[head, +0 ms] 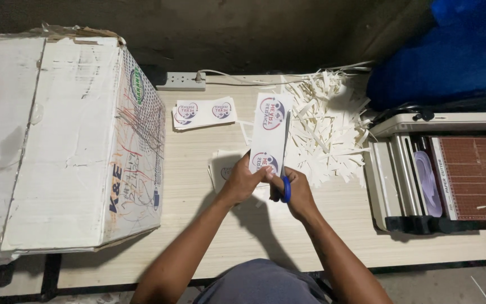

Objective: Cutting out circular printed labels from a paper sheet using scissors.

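My left hand [242, 183] holds the near end of a long white printed strip [269, 130] that carries two round logos and points away from me. My right hand [296, 191] grips blue-handled scissors [286, 188], whose blades run up along the strip's right edge. Both hands meet over the middle of the light wooden table [198, 225]. Under the strip lies another printed sheet [223, 167], partly hidden by my left hand.
A large worn white cardboard box [63, 141] fills the left side. A stack of cut printed cards [205, 112] lies beyond. A heap of white paper trimmings [327, 126] sits right of the strip. A paper cutter [445, 174] stands at right, a power strip [181, 81] at the back.
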